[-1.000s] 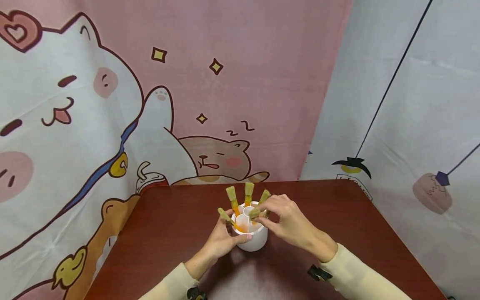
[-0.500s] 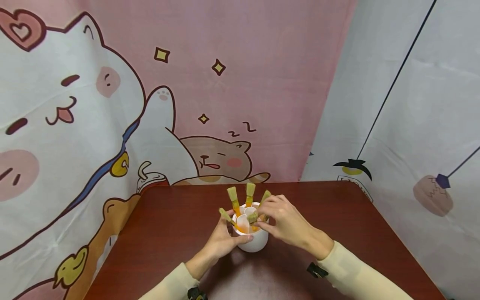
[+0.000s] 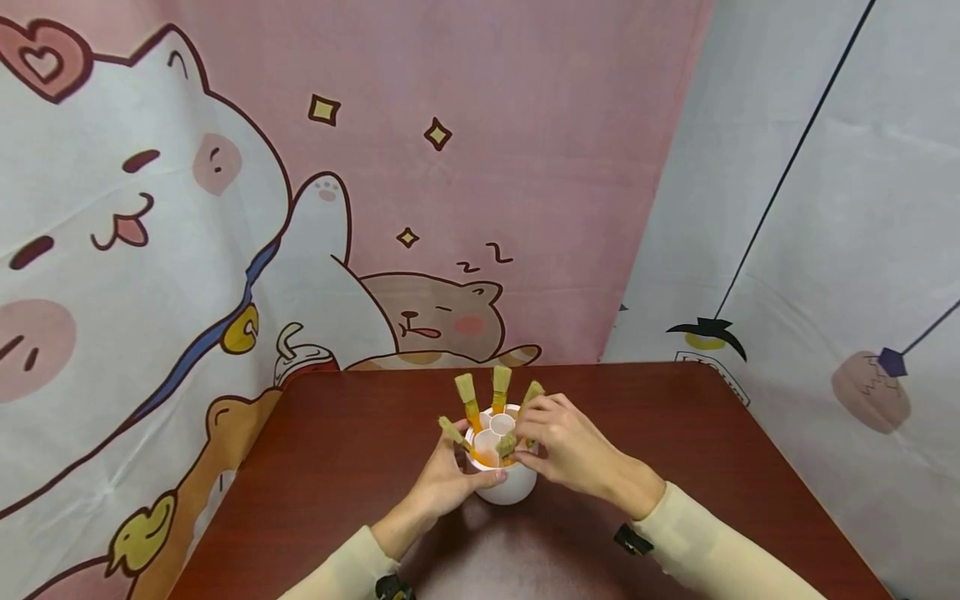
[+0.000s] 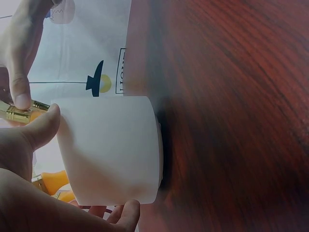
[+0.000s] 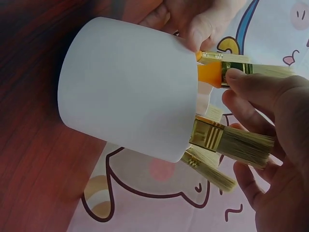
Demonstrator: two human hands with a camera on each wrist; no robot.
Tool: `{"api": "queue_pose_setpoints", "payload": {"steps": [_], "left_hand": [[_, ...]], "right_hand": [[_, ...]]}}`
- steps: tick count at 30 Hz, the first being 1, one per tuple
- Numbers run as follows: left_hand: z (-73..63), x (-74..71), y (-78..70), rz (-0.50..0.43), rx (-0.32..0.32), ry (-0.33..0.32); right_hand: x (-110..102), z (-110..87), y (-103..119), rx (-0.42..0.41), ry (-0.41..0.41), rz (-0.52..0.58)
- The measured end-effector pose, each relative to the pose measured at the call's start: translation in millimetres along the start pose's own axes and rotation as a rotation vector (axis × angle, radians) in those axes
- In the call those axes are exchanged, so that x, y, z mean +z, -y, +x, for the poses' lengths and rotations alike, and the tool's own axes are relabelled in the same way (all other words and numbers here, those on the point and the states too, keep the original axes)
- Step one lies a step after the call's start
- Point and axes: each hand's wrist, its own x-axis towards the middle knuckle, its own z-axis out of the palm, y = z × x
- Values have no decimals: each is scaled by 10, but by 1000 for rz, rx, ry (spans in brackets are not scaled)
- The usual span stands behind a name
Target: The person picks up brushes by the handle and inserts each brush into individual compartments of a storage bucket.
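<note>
A white round pot [image 3: 507,490] with inner dividers stands on the table. My left hand [image 3: 437,479] grips its left side, thumb at the near rim and fingers around the wall. My right hand [image 3: 570,440] is over the right rim and pinches a paintbrush [image 5: 210,74] by its metal collar; the brush's orange handle points down into the pot and its pale bristles point up. Other paintbrushes stand in the pot, bristles up: one leaning left [image 3: 452,429], two at the back [image 3: 466,390] and others at the right, partly behind my right hand.
The dark reddish-brown table [image 3: 360,433] stretches out on both sides of the pot. A pink and white cloth [image 3: 540,183] with cartoon animals hangs behind it. Dark straps [image 3: 633,540] sit at the sleeve cuffs.
The pinched paintbrush has sunk a little towards the near right part of the pot, and my right hand has shifted slightly with it. My left hand keeps its grip on the pot.
</note>
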Motion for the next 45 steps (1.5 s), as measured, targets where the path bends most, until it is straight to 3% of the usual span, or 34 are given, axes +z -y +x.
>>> {"api": "queue_pose_setpoints", "payload": {"steps": [13, 26, 36, 45], "left_hand": [[2, 4, 5, -4, 17, 6], [-3, 8, 2, 17, -7, -1], [-23, 11, -26, 3, 8, 1], [-28, 10, -21, 11, 19, 3]], "right_hand": [[11, -29, 10, -30, 43, -46], [5, -38, 33, -17, 29, -35], [-70, -73, 47, 46, -29, 36], [-95, -210, 25, 176, -84, 93]]}}
